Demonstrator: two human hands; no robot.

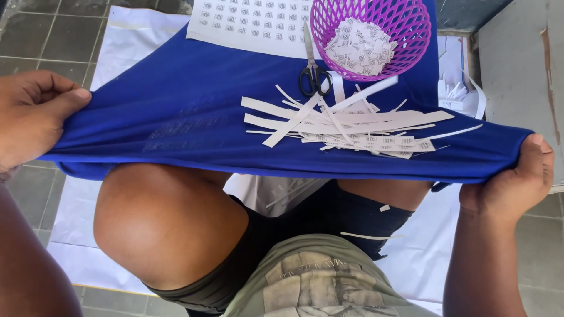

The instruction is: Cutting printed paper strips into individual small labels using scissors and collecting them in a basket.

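Stretching a blue cloth above the knees: left hand and right hand each keep a closed grip on 1 edge. White paper strips, scissors and a purple basket rest on it.

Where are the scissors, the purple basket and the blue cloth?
scissors (314, 79), head view, on the black handles.
purple basket (411, 41), head view, on its mesh wall.
blue cloth (194, 111), head view, on a bare stretch.

Dark shorts, olive printed shirt, apparently faded.
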